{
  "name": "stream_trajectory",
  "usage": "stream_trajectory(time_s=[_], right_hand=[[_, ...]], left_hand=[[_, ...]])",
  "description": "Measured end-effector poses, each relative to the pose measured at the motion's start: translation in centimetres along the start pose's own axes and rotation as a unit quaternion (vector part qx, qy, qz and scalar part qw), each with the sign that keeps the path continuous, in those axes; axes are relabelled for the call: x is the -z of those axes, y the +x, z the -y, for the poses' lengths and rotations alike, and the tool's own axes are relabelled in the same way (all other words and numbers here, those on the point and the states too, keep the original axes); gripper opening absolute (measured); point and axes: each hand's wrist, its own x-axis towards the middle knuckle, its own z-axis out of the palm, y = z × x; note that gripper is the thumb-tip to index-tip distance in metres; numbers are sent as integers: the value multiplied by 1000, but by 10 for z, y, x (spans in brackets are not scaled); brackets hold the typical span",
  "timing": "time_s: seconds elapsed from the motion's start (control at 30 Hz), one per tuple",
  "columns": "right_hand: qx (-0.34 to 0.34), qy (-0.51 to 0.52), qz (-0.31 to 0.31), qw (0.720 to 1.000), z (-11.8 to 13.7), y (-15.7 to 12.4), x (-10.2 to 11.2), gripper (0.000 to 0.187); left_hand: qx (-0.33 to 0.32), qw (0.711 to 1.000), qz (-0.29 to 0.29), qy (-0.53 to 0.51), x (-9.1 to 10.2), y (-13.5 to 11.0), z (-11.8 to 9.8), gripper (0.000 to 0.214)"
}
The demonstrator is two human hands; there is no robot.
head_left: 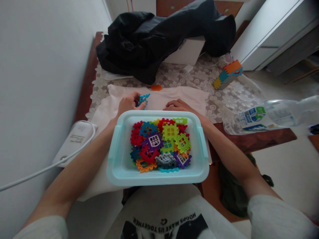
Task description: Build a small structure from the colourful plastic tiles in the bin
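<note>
Here, left hand (pixel 129 103) curled closed around a blue toothed tile (pixel 144 99), held just beyond the far rim of the pale blue bin (pixel 117 159), over the white cloth (pixel 174 96). Right hand (pixel 177 105) lies flat, palm down, fingers extended, empty, on the same cloth. Bin holds a heap of mixed coloured tiles (pixel 160 144). Farther out: an orange tile (pixel 156 87), an assembled tile block (pixel 228 74), a black jacket (pixel 159 36), a plastic bottle (pixel 279 114).

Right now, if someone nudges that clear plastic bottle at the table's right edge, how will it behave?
The clear plastic bottle lies on its side, so it would probably roll. It looks see-through and largely empty, so likely light and easily shoved. It sits at the table edge and could well drop off.
</note>
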Motion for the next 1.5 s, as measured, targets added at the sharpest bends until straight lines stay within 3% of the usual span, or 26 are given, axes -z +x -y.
stream_trajectory(time_s=[0.13, 0.3, 0.53, 0.73, 0.83, 0.9, 1.07, 1.17, 1.27, 1.33, 1.4, 1.47, 1.5], right_hand=[[4, 51, -15, 999, -3, 1, 0, 32], [-20, 106, -42, 993, -7, -1, -2, 48], [-65, 149, -91, 982, -14, 0, -5, 59], [-127, 245, -206, 939, -30, 10, -7, 64], [-121, 326, -287, 892, -33, 14, -1, 73], [-98, 354, -311, 877, -24, 11, 8, 76], [-46, 329, -265, 905, 30, -11, 41, 87], [11, 356, -128, 926, 56, -19, 55, 84], [68, 423, -29, 903, 62, -18, 53, 85], [82, 481, -43, 872, 60, -13, 43, 89], [68, 517, -97, 848, 55, -9, 32, 91], [31, 501, -159, 850, 47, -5, 21, 89], [12, 468, -182, 865, 41, -3, 16, 85]], left_hand=[[-17, 999, 13, 50, 1, -1, 1, 16], [-42, 998, 46, 8, -3, -4, 6, 21], [-30, 998, 28, -46, -4, -1, 7, 32], [-18, 996, 42, -72, -5, 2, 6, 41], [-23, 997, 56, -43, -8, -2, 4, 40], [-30, 997, 66, -18, -10, -5, 1, 41], [-38, 996, 76, 24, -12, -7, -2, 47], [-40, 996, 78, 33, -12, -8, -3, 46], [-52, 996, 69, 36, -10, -11, -7, 43], [-66, 995, 62, 32, -9, -14, -9, 41], [-79, 994, 65, 26, -8, -16, -11, 41], [-78, 994, 71, 20, -8, -16, -11, 44], [-74, 995, 71, 19, -7, -16, -10, 45]])
